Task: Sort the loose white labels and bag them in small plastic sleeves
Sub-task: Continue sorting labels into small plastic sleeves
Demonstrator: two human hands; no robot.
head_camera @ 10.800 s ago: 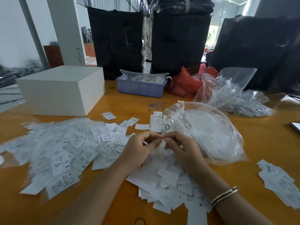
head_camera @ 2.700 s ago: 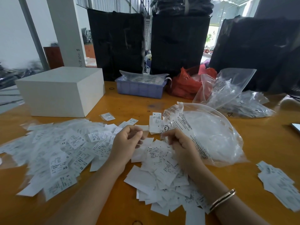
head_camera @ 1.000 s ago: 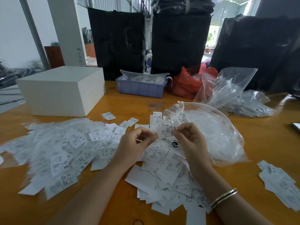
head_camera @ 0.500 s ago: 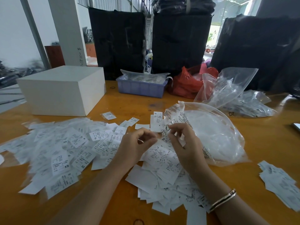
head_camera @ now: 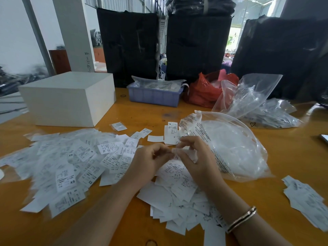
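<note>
Currently mid-bagging: left hand [head_camera: 149,161] and right hand [head_camera: 197,157] both pinch a small sleeve [head_camera: 177,150] above the label pile [head_camera: 177,189] near the surface's front edge. Label inside? Can't tell, blurred. Next, likely: seat it, drop on bagged heap [head_camera: 67,162] left.

Bare forearms, one bangle showing

The person is wearing no sleeves on either forearm; a slim metallic bangle [head_camera: 241,219] with a gold and silver sheen is circling the right wrist, well back from the right hand [head_camera: 198,160]
</note>
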